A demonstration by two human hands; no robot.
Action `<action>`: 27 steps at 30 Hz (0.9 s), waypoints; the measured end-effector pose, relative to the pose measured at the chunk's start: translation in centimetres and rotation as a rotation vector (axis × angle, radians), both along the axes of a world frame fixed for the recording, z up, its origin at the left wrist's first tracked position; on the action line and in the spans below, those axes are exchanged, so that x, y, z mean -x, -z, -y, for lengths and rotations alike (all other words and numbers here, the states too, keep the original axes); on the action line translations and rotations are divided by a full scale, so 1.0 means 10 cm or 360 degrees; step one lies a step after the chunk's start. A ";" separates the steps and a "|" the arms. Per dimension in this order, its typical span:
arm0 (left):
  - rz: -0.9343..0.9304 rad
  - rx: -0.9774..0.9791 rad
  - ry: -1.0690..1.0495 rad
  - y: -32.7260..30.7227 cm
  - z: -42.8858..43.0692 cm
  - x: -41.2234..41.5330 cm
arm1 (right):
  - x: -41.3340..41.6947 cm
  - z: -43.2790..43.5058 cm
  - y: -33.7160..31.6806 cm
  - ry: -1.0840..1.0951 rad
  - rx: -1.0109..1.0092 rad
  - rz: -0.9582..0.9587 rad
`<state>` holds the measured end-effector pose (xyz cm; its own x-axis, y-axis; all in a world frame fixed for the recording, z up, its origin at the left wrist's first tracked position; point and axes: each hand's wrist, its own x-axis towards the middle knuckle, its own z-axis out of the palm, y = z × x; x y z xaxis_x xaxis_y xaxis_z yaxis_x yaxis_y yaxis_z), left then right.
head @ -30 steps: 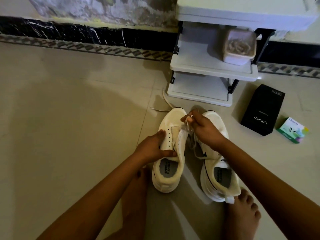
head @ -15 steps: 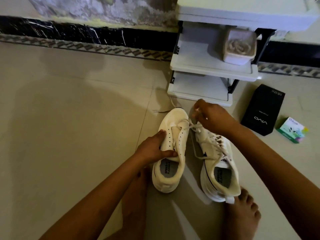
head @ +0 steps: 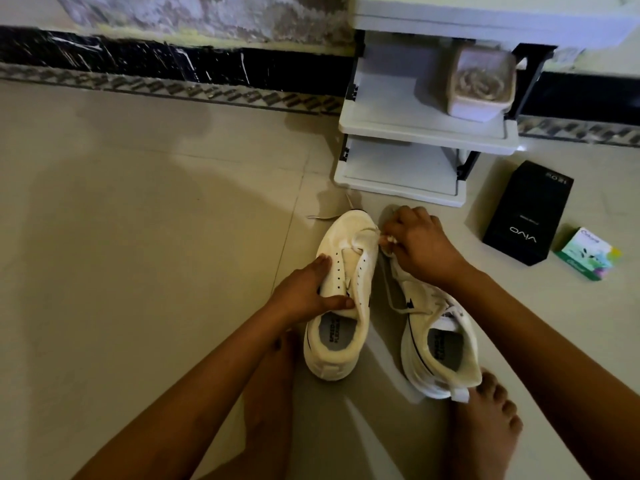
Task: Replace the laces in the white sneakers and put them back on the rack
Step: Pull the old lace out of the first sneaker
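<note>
Two white sneakers stand side by side on the floor tiles. My left hand (head: 306, 292) grips the collar of the left sneaker (head: 343, 296), thumb over the tongue edge. My right hand (head: 420, 245) pinches a white lace (head: 363, 239) that runs from the lowest eyelets of the left sneaker. The right sneaker (head: 438, 337) lies under my right wrist with its lace loose over the upper. A lace end (head: 323, 216) trails on the floor beyond the left toe. The white rack (head: 408, 126) stands just behind the shoes.
A beige lidded box (head: 479, 86) sits on the rack's middle shelf. A black phone box (head: 528, 213) and a small green carton (head: 587, 252) lie on the floor at the right. My bare feet (head: 485, 424) rest beside the heels of the sneakers. A wall with a dark skirting band runs behind.
My right hand swung out to the right with the lace, then came back down toward the left sneaker's toe. My left hand has stayed on the collar.
</note>
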<state>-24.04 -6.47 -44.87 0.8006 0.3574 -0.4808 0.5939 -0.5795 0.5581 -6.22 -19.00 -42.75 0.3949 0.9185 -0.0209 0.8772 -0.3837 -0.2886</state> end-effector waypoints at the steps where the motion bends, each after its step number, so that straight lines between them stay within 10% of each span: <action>1: -0.0004 0.0002 -0.0002 0.00 0.00 0.00 | 0.03 -0.01 -0.02 0.0039 -0.0080 -0.0088; 12: 0.0007 0.0020 -0.0018 0.08 -0.01 0.01 | 0.19 -0.31 -0.64 0.0357 -0.1206 -0.0755; 17: -0.0016 0.0008 -0.0003 0.08 -0.02 0.01 | 0.31 -0.32 -0.61 0.0627 -0.1104 -0.1924; 23: -0.0031 -0.0017 0.0008 0.08 -0.01 0.00 | 0.14 -0.21 -0.44 0.0344 -0.0144 -0.0608; 27: -0.0032 -0.0027 0.0009 0.07 -0.01 0.00 | 0.21 -0.22 -0.35 0.0376 -0.0368 -0.0665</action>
